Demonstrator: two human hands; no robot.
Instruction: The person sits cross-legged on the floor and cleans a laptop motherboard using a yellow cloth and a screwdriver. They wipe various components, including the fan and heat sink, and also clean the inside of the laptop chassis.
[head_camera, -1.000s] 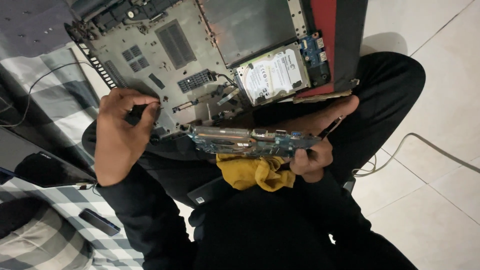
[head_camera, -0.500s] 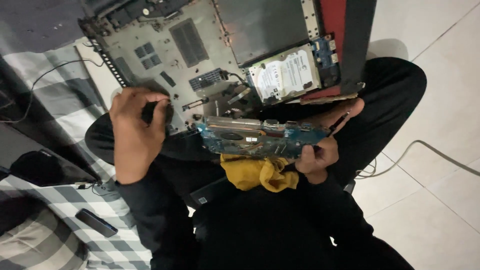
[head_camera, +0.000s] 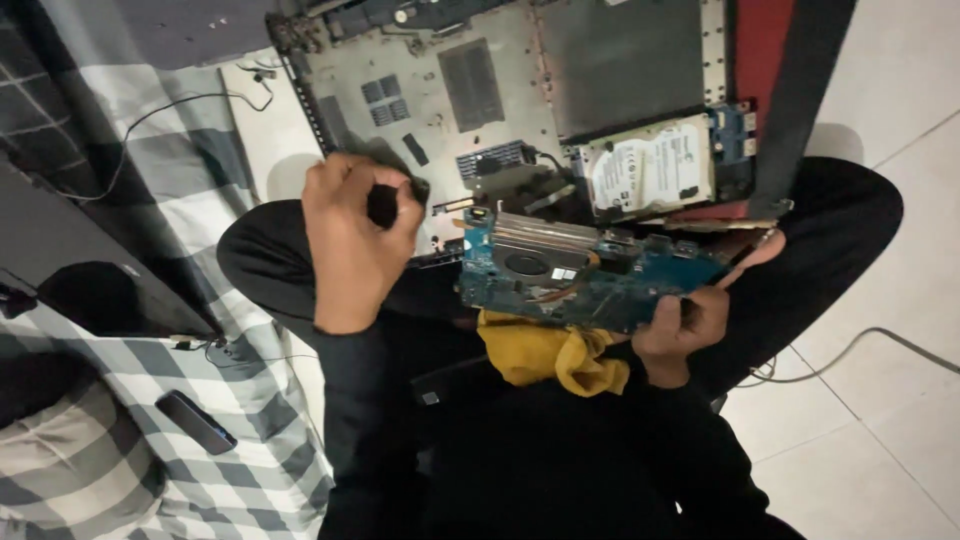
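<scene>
Since a second ago our left hand (head_camera: 355, 235) has lifted off the chassis edge and closed up; the board has tilted a bit more face-up. View also shifted down and left.

Nearest us: yellow cloth (head_camera: 545, 355) bunched on our lap, just under the board. Right hand (head_camera: 685, 320) pinches the blue circuit board (head_camera: 585, 275) at its right end, thumb on top, fingers underneath, index stretched along the edge. Board sits level across our knees, copper heat pipe and round fan recess facing up, touching the cloth's upper edge.

Left hand is curled into a fist around a small dark object (head_camera: 383, 205), probably a tool handle or brush; too dark to tell which. It hovers over the lower left corner of the open laptop chassis (head_camera: 470, 95), left of the board.

Further out: chassis lies underside-up, vents and screw bosses exposed. Hard drive (head_camera: 650, 170) in its bay at the chassis's right edge, beside a small blue daughterboard (head_camera: 735, 130). Thin black wire (head_camera: 150, 120) trails over the checked blanket (head_camera: 230, 440) to the left; a dark remote-like bar (head_camera: 197, 422) lies on the blanket near its lower edge.

Our read: board is out, we're between removal and cleaning or servicing it. Next move needs the left hand's tool brought onto the board, while the right keeps it steady by the edge only.
</scene>
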